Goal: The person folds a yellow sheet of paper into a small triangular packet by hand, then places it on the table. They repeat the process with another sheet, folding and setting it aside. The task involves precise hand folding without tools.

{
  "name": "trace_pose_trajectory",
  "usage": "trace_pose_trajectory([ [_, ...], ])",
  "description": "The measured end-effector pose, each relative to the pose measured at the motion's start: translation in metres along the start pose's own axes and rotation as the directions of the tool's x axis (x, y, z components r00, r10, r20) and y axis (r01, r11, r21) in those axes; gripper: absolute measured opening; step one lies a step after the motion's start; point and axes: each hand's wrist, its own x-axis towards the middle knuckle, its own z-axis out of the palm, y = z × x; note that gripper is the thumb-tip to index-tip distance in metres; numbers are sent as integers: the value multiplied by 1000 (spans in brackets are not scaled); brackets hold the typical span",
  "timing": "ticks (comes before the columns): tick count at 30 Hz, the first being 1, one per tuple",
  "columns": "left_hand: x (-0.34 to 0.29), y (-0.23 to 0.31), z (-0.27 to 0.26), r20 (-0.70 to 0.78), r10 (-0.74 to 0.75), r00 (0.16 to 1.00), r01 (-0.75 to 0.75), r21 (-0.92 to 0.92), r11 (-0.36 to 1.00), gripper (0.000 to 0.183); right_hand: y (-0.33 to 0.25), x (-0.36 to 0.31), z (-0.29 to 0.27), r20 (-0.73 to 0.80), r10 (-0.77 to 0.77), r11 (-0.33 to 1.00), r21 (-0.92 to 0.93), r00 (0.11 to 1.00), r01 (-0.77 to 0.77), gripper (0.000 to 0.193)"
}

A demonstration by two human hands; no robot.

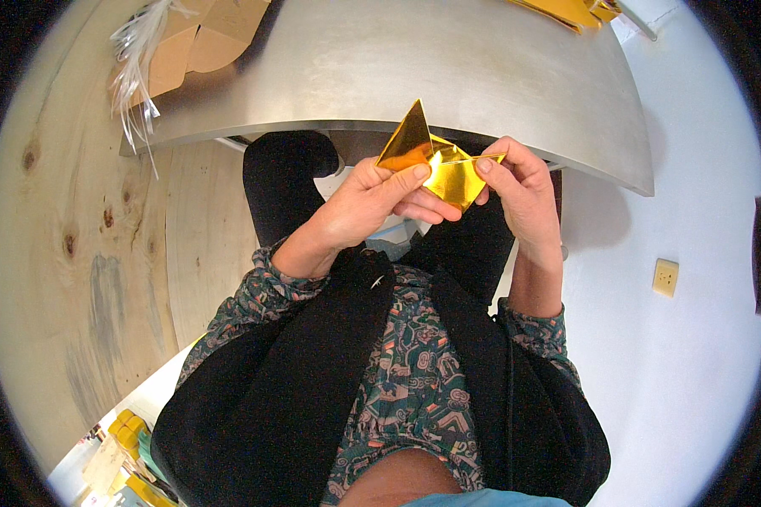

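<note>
I see a grey metal table (380, 72) | its left end: brown cardboard (207, 46), white strips (135, 63) hanging past the edge | right: cream socket (665, 277), pale wall (693, 363) | left: knotted wood boards (68, 203)

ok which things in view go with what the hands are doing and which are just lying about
In hand:
- folded gold piece, held by the left hand and right hand
- gold pieces on the metal table's far side, probably, going by the matching colour

Lying about, it seems:
- brown cardboard
- whitish strips beside it
</note>
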Motion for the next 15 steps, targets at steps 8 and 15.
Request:
trace_pose_trajectory([
  [8, -1, -4, 0, -25, -36, 999, 35, -7, 999, 42, 4, -3, -1, -9, 18, 996, 82, 1000, -18, 15],
  [15, 1, 0, -9, -68, -57, 996, 60, 41, 997, 42, -8, -3, 9, -194, -48, 921, -387, 980, -31, 20],
])
